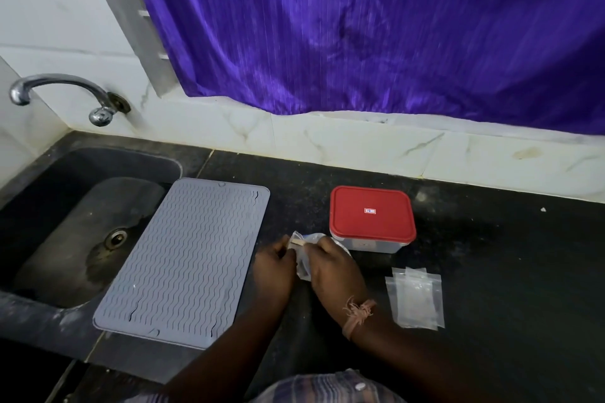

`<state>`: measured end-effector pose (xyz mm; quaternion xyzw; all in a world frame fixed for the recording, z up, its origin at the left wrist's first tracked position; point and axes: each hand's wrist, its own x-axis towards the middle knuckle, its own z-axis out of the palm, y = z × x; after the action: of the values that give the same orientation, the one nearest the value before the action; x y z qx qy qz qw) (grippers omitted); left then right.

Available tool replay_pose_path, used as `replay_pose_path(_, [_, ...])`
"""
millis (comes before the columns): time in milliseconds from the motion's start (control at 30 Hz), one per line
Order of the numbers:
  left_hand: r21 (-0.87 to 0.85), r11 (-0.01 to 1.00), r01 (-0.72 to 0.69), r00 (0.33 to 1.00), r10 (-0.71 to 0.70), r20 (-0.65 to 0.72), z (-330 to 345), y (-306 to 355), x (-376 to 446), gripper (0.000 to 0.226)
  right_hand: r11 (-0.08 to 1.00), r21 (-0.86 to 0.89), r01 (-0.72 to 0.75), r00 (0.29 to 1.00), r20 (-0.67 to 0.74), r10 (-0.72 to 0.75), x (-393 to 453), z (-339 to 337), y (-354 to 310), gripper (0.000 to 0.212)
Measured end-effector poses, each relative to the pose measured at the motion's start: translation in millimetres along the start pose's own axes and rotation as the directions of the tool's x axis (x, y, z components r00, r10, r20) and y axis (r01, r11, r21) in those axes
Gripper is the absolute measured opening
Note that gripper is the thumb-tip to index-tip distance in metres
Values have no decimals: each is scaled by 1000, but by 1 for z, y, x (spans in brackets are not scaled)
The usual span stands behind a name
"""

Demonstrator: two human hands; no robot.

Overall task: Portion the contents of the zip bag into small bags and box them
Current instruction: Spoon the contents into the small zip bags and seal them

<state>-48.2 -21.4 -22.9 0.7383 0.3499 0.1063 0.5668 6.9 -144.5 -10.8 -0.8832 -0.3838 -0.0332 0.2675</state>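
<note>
Far off to the left of the hands, a dark sink sits sunk into the black desk, with a chrome tap on the wall above it. Just left of the left hand lies a grey ribbed mat, one end overhanging the sink. The left hand's fingers are curled onto the clear zip bag, pinching its top edge. The right hand, a frayed thread band on its wrist, grips the same bag from the other side, fingers closed on the plastic. The bag is held between both hands, just above the desk. Just beyond the right hand's fingers stands a box with its red lid on. To the right of that hand, a small stack of empty clear small bags lies flat on the desk. A purple curtain hangs behind.
</note>
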Motion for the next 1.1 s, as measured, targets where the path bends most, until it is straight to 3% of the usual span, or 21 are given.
replay_pose_path(100, [-7,1000,23,1000,-23,19,-2,-1,3,28,956,249,-158,977,-101,188,-3,-8,1,20])
replay_pose_path(167, [5,999,35,999,-35,24,-1,-3,4,26,893,375,-248,923,-188,336,-5,-13,4,13])
replay_pose_path(267, [22,996,84,996,-84,-11,4,-7,6,19,804,471,-362,822,-244,514,-11,-21,18,12])
replay_pose_path(367, [49,991,124,992,-124,-18,12,-5,5,17,772,473,-424,775,-251,579,-24,-23,37,12])
replay_pose_path(467, [56,990,126,992,-124,-27,21,-4,4,14,808,383,-448,791,-251,557,-37,-19,47,11])
replay_pose_path(600, [-23,986,166,984,-167,-62,31,-1,-1,11,897,142,-419,901,-60,430,-42,-5,50,9])
replay_pose_path(733, [-6,996,85,994,-86,-61,37,0,-8,21,937,-9,-350,935,63,350,-35,3,42,35])
replay_pose_path(900, [346,922,175,985,-162,-65,40,-8,-2,24,959,-42,-281,955,85,284,-26,1,38,18])
replay_pose_path(1000, [297,905,304,952,-275,-136,35,-24,3,26,950,-11,-311,947,86,310,-23,1,43,14])
replay_pose_path(1100, [223,917,331,943,-315,-105,34,-30,2,24,924,53,-379,922,104,372,-19,2,45,12])
